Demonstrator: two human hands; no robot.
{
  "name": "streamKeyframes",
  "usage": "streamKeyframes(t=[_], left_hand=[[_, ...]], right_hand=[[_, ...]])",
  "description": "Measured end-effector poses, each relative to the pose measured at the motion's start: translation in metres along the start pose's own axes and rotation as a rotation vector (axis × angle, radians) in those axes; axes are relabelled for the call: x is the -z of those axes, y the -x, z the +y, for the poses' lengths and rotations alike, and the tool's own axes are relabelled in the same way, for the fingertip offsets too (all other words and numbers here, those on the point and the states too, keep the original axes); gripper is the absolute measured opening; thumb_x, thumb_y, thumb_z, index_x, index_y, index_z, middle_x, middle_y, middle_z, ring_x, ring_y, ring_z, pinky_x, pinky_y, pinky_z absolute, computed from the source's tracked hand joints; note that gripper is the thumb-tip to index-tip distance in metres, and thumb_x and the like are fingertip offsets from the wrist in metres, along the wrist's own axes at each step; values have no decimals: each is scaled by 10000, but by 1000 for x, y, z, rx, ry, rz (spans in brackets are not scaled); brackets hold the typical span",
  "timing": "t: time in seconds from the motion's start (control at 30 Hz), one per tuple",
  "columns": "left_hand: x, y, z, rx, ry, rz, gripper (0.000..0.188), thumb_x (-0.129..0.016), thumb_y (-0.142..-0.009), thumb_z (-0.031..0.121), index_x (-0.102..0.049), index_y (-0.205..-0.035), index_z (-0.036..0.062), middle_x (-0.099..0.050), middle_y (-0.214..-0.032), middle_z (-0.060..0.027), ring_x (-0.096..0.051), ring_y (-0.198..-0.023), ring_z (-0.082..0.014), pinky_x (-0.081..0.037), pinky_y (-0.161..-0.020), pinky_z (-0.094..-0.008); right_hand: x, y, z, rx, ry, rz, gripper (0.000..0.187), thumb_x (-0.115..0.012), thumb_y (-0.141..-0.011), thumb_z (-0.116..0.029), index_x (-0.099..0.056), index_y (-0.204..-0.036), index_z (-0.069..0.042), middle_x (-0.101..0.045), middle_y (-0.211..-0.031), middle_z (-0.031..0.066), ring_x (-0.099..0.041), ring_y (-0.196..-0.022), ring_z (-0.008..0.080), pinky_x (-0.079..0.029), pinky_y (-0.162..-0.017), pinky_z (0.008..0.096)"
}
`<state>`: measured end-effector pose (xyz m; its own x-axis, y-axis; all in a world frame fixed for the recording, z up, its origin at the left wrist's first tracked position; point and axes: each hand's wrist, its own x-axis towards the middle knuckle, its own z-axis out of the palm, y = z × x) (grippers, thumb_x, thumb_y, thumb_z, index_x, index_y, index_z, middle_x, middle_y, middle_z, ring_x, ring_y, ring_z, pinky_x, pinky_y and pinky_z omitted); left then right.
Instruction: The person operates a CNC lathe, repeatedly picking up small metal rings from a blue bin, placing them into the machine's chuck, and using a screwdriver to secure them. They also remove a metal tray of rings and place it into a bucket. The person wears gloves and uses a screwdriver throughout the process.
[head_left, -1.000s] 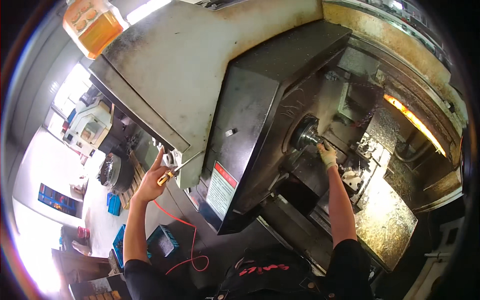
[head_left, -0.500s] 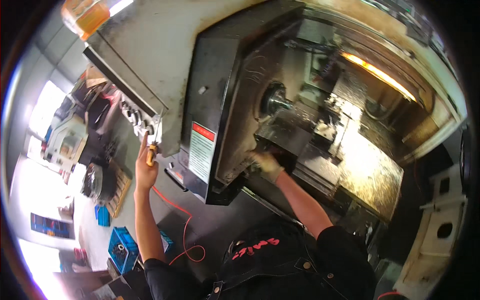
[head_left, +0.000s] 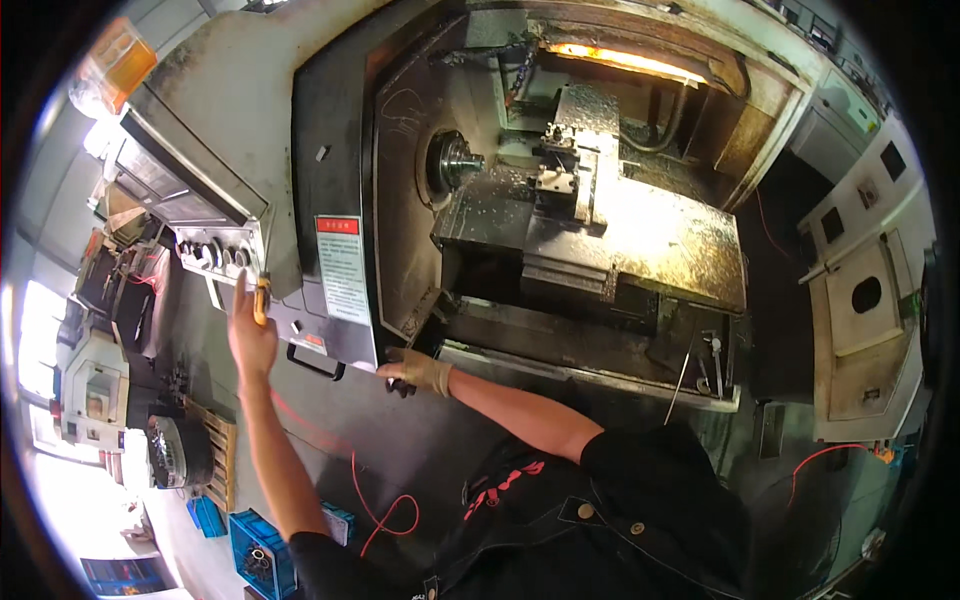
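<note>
In the head view, the left hand grasps an orange-handled tool, index finger raised near the lower right corner of the knob panel. The gloved right hand is at the lower right corner of the dark door; whether it grips that edge, I cannot tell.

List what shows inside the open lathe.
A round chuck, a pale tool block and a glowing strip light show. The dark panel beside the gloved right hand hides whatever lies behind it.
</note>
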<state>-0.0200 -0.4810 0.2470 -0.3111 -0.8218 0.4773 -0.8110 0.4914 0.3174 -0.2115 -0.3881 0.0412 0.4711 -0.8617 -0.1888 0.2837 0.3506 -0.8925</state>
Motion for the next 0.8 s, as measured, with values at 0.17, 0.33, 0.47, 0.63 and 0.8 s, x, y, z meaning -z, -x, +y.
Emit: streamKeyframes(t=[0.17, 0.33, 0.47, 0.63, 0.8], left_hand=[[-67, 133, -9, 248, 530, 66, 526, -385, -616, -107, -523, -1120, -44, -557, -1149, -153, -533, -1082, -243, -399, -929, -333], [-115, 310, -11, 454, 808, 104, 422, -364, -694, -71, -491, -1093, -21, -536, -936, -78, -567, -902, -189, -469, -846, -365], [-121, 398, 9, 725, 971, 32, 264, -465, -733, -34, -513, -988, 10, -521, -820, -28, -540, -753, -140, -473, -743, -307], [-123, 420, 43, 846, 803, -248, 233, -542, -766, -11, -549, -996, 27, -520, -716, -3, -489, -652, -109, -428, -626, -258], [-115, 399, 53, 641, 726, -330, 144, -508, -753, -12, -515, -889, 35, -573, -719, -124, -578, -668, -259, -443, -631, -328]], right_hand=[[4, 49, -12, -25, -20, 155, 369, -591, -826, -290, -484, -1063, -28, -589, -719, 57, -531, -535, 106, -386, -451, 240], [5, 123, -11, 66, -77, 213, 368, -579, -835, -283, -508, -1071, -10, -590, -730, 66, -542, -598, 111, -428, -506, 254], [4, 186, -10, 57, 34, 314, 449, -572, -841, -270, -420, -1184, -24, -592, -718, 62, -555, -594, 112, -432, -506, 221], [6, 263, 41, 230, -45, 651, 375, -492, -886, -369, -501, -1060, -37, -578, -726, 54, -531, -559, 111, -381, -464, 214], [-42, 279, 81, 433, -25, 1066, 393, -443, -907, -412, -542, -969, -37, -565, -723, 42, -518, -550, 99, -348, -433, 194]])
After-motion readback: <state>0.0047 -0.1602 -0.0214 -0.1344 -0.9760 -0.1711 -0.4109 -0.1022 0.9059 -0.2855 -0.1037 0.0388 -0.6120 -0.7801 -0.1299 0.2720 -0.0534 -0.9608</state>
